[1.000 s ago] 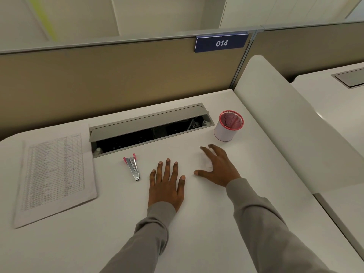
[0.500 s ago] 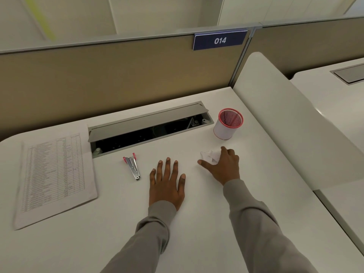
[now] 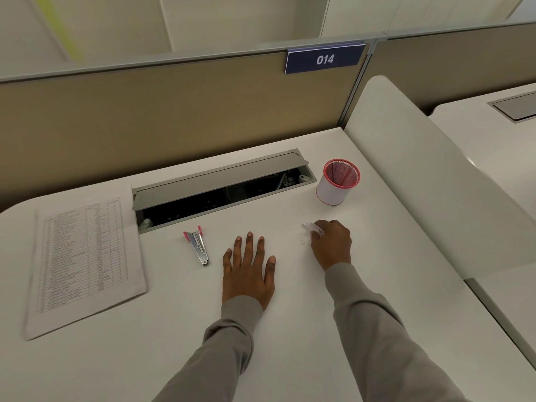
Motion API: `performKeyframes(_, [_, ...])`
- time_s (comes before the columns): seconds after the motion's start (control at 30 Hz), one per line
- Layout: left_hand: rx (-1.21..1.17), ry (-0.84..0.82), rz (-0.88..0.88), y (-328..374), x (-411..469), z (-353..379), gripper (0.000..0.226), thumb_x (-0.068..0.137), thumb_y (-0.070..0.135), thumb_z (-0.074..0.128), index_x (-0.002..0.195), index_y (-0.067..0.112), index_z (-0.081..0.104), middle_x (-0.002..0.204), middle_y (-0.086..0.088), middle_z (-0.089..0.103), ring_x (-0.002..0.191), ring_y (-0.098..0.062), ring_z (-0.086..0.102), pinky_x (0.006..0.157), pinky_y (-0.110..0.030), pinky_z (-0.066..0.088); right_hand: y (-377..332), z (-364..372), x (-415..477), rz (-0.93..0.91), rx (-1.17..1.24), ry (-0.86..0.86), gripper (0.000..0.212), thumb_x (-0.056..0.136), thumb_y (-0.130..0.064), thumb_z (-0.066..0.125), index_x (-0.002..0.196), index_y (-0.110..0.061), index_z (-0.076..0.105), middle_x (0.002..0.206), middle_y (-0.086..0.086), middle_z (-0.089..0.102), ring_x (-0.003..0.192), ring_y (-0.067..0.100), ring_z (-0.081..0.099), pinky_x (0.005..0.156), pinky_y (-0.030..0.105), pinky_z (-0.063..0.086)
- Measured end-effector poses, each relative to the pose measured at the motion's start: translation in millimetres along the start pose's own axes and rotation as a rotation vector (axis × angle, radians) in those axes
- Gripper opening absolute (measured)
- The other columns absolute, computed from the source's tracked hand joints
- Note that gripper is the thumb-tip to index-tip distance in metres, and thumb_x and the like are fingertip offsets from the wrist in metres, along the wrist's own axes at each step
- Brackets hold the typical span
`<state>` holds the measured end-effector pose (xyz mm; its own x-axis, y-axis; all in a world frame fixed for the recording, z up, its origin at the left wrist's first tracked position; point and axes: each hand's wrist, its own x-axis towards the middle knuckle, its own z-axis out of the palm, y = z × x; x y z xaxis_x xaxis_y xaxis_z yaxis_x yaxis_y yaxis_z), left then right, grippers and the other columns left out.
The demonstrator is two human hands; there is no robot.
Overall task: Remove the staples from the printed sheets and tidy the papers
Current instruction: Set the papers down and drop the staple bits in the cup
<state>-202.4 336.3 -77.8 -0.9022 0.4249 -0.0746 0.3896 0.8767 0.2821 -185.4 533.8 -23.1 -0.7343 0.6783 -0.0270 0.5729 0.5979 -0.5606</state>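
Desk (image 3: 174, 314) | left grip (image 3: 249, 274) flat, released | right grip (image 3: 330, 245) pinching paper scrap (image 3: 309, 226)

The cup (image 3: 333, 192) is white with a pink rim. The staple remover (image 3: 198, 246) is silver and pink. The sheets (image 3: 84, 256) are white with dark rows. The paper scrap (image 3: 309, 227) is white.

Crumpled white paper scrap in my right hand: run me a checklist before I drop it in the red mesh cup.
1. Hold: right hand fingers pinch the crumpled white paper scrap: ok.
2. Red-rimmed mesh cup upright, mouth uncovered: ok.
3. White desk between scrap and cup unobstructed: ok.
4. Small pinkish bits beside that hand gathered: not ok.
5. Left hand flat, out of the way: ok.
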Motion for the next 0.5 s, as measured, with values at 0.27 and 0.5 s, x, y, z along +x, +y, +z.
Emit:
performKeyframes(0.27, [0.004, -0.004, 0.007, 0.4, -1.5, -2.2, 0.064, 0.099, 0.055, 0.003, 0.158, 0.031, 0.009, 0.167, 0.003, 0.003, 0.154, -0.023, -0.001, 0.124, -0.045, 0.004, 8.1, -11.7, 9.5, 0.153, 0.277, -0.031, 0.012, 0.087, -0.02, 0.07, 0.093, -0.014, 0.078, 0.081, 0.005, 0.074, 0.072, 0.02, 0.069, 0.071, 0.017, 0.054])
performKeyframes(0.5, [0.003, 0.005, 0.002, 0.5, -1.0, -1.2, 0.063, 0.101, 0.055, 0.007, 0.158, 0.031, 0.011, 0.167, 0.003, 0.005, 0.154, -0.022, 0.0, 0.124, -0.045, 0.005, -2.2, -44.4, 31.2, 0.283, 0.869, 0.0, 0.036, 0.075, -0.006, 0.082, 0.109, -0.001, 0.072, 0.095, 0.009, 0.075, 0.076, 0.022, 0.075, 0.08, 0.033, 0.06])
